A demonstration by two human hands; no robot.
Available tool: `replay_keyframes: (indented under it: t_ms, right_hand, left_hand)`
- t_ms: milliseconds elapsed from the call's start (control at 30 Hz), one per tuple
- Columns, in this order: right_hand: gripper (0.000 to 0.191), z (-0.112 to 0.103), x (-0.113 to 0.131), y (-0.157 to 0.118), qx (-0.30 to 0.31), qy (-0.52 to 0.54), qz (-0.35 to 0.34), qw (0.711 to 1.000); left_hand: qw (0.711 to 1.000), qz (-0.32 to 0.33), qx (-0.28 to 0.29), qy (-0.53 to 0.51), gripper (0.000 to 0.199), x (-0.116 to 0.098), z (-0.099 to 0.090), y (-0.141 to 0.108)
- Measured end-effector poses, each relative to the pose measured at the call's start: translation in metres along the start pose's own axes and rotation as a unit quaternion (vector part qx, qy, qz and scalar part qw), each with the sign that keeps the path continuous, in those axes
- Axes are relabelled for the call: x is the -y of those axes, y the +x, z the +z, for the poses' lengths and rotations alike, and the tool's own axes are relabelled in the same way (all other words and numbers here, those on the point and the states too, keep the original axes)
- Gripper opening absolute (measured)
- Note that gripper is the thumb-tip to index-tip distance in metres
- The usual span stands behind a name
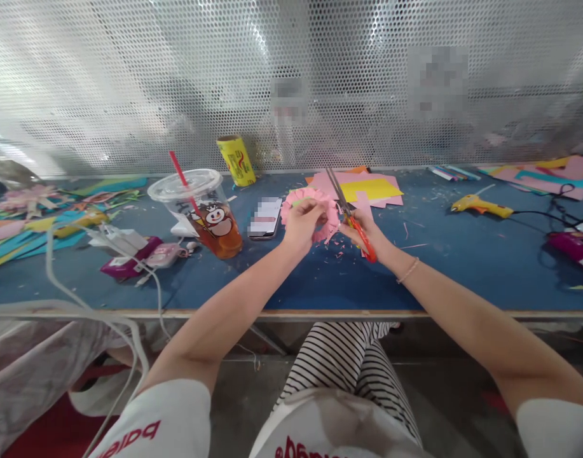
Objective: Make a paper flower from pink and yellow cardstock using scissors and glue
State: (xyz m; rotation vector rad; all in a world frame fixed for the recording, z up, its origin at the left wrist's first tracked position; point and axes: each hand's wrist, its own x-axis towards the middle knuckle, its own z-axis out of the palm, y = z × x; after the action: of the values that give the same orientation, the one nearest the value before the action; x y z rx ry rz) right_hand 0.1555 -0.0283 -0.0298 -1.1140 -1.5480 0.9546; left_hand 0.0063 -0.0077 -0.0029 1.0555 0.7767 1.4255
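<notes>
My left hand (304, 224) pinches a round, frilled pink paper flower (325, 233) above the blue table. Some green shows near the middle of the flower, partly covered by my fingers. In my right hand (371, 233) is a pair of scissors (339, 189) with orange-red handles, its long metal blades pointing up and away from me. The blades look close together, just right of the flower. My right fingertips are near the flower's edge; whether they touch it I cannot tell. Small pink scraps lie on the table below both hands.
Left of my hands are a phone (265, 217), a plastic drink cup (208, 216) with a red straw and white cables. A yellow tube (236, 160) stands behind. Pink and yellow paper sheets (374, 189) lie beyond the scissors; a yellow glue gun (482, 205) is at right.
</notes>
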Motion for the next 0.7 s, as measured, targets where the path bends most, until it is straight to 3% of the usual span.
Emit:
replay_keyframes:
  t_ms: [300,700]
  right_hand:
    - [0.052,-0.0019,0.0013,-0.0049,0.053,-0.054,0.039,0.996]
    - [0.047,-0.0031,-0.0017,-0.0072,0.057,-0.067,0.022,0.996]
  left_hand:
    - [0.999,0.014,0.006,-0.052,0.032,-0.0027,-0.0026,0.0031]
    - [0.999,0.006,-0.014,-0.037,0.032,-0.0036,-0.0019,0.0023]
